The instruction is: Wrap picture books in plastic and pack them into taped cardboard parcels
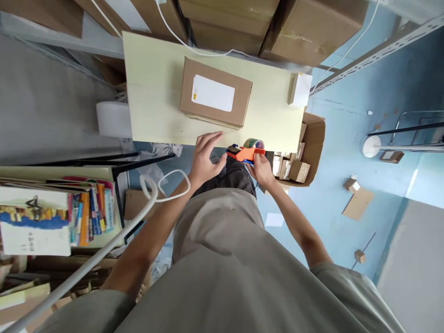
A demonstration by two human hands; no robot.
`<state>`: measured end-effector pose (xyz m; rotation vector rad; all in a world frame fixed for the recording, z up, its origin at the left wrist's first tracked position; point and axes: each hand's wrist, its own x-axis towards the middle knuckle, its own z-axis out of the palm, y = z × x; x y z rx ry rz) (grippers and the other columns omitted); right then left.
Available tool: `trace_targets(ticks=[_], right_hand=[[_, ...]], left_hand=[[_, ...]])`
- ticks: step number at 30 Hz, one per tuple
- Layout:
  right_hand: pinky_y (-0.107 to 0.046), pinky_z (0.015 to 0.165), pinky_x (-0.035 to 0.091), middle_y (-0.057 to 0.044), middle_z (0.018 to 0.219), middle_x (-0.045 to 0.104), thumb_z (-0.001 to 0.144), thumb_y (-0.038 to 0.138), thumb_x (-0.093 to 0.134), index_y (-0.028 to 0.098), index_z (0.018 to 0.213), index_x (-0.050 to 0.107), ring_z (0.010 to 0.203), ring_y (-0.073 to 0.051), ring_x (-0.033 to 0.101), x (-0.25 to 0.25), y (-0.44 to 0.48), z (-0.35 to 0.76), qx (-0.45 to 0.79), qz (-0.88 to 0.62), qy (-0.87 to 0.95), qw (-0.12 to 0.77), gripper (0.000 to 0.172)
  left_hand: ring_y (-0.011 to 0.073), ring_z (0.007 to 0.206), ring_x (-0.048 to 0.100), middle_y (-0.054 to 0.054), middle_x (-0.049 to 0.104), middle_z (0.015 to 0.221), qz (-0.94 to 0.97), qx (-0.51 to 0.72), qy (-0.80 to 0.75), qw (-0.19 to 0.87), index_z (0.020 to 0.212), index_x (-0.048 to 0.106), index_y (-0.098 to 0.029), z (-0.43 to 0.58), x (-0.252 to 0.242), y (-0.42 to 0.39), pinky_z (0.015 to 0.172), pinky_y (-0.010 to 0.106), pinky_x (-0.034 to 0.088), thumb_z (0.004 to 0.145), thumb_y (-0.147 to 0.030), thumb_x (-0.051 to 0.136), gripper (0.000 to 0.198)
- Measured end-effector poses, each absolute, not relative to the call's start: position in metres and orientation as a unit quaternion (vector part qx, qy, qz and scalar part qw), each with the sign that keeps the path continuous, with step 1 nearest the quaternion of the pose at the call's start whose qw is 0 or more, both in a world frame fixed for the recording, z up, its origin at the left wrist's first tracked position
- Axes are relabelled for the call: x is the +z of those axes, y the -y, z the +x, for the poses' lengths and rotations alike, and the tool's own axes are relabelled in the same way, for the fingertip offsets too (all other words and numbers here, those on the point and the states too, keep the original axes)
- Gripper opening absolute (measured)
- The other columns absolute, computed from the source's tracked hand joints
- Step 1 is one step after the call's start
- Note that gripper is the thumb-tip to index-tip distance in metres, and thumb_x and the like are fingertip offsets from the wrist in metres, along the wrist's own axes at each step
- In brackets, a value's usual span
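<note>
An orange tape dispenser [245,153] with a roll of colourful tape [254,143] is gripped in my right hand [262,169], just off the table's near edge. My left hand [206,159] is beside the dispenser's dark front end, fingers stretched out and thumb near it; whether the thumb touches it I cannot tell. Beyond both hands a closed cardboard box [217,92] with a white label [212,93] on top lies on the pale yellow table [152,92].
A small white box [300,89] stands at the table's right end. Below it on the right is an open carton [317,152] holding several small boxes. Books [90,212] fill a shelf on the left, with a white pole [104,261] crossing in front. Large cartons [312,32] line the back.
</note>
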<state>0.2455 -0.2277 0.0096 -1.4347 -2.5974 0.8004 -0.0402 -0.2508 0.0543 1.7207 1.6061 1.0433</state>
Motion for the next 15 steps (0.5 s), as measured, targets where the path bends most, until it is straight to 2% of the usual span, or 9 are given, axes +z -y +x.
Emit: trace_targets(ticks=[4,8,11,15], right_hand=[[-0.061,0.109,0.063,-0.023,0.117,0.079,0.12,0.049,0.039,0.015,0.138,0.062,0.117,-0.04,0.076,0.031,0.219,0.258,0.229,-0.404,0.885,0.029,0.045],[-0.065,0.113,0.061,-0.024,0.117,0.08,0.119,0.04,0.039,0.013,0.142,0.064,0.121,-0.04,0.076,0.044,0.212,0.264,0.212,-0.383,0.899,0.03,0.044],[-0.064,0.112,0.061,-0.024,0.119,0.081,0.119,0.036,0.038,0.012,0.143,0.065,0.12,-0.04,0.076,0.051,0.21,0.267,0.206,-0.368,0.907,0.022,0.043],[-0.06,0.113,0.06,-0.025,0.123,0.08,0.121,0.036,0.038,0.01,0.141,0.066,0.123,-0.038,0.075,0.057,0.209,0.268,0.187,-0.338,0.922,0.021,0.043]], left_hand=[[0.0381,0.129,0.072,0.009,0.081,0.136,0.664,0.364,-0.57,0.317,0.136,0.08,-0.037,-0.035,0.083,0.257,0.12,0.066,0.055,0.096,-0.041,0.078,0.041],[0.0363,0.116,0.073,0.008,0.083,0.12,0.664,0.359,-0.578,0.31,0.119,0.085,-0.037,-0.036,0.091,0.261,0.113,0.067,0.057,0.094,-0.039,0.08,0.025],[0.0349,0.109,0.072,0.005,0.084,0.114,0.671,0.36,-0.573,0.303,0.112,0.085,-0.038,-0.034,0.093,0.265,0.109,0.066,0.058,0.094,-0.035,0.079,0.02],[0.0341,0.107,0.073,0.003,0.086,0.114,0.674,0.372,-0.563,0.301,0.114,0.086,-0.04,-0.033,0.095,0.271,0.107,0.065,0.058,0.093,-0.03,0.077,0.024]])
